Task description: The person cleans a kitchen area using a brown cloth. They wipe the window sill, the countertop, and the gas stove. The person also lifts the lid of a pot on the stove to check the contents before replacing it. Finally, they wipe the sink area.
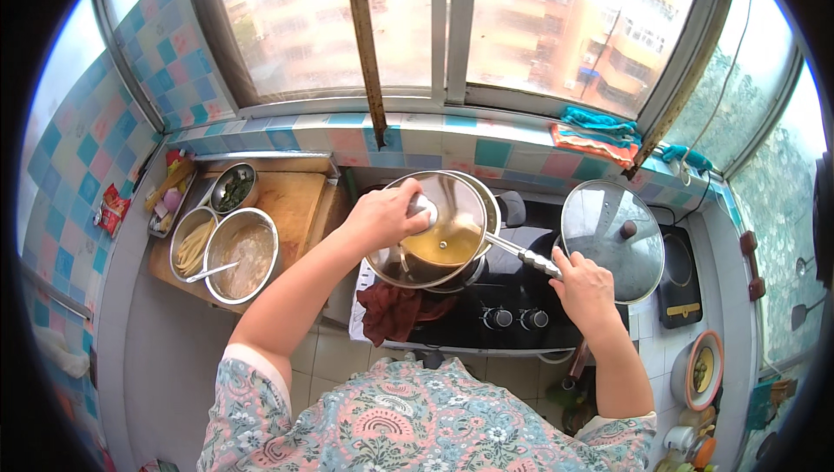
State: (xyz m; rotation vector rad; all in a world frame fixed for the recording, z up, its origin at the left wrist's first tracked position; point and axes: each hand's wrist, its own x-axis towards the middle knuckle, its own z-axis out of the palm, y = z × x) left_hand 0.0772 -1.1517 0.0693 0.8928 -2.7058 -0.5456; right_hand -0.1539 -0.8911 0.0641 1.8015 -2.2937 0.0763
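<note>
My left hand grips the knob of a glass lid, held tilted over a metal pot on the stove. Yellow liquid shows through the glass. In my right hand is the silver handle of a long metal utensil. Its far end passes under the lid, so I cannot tell what kind it is. Just beyond my right hand, a larger glass lid with a brown knob covers a pan on the right burner.
A dark red cloth lies on the black cooktop. Left, a wooden board bears a bowl of batter with a spoon, pale strips and chopped greens. Right are an induction cooker and an orange-rimmed basin.
</note>
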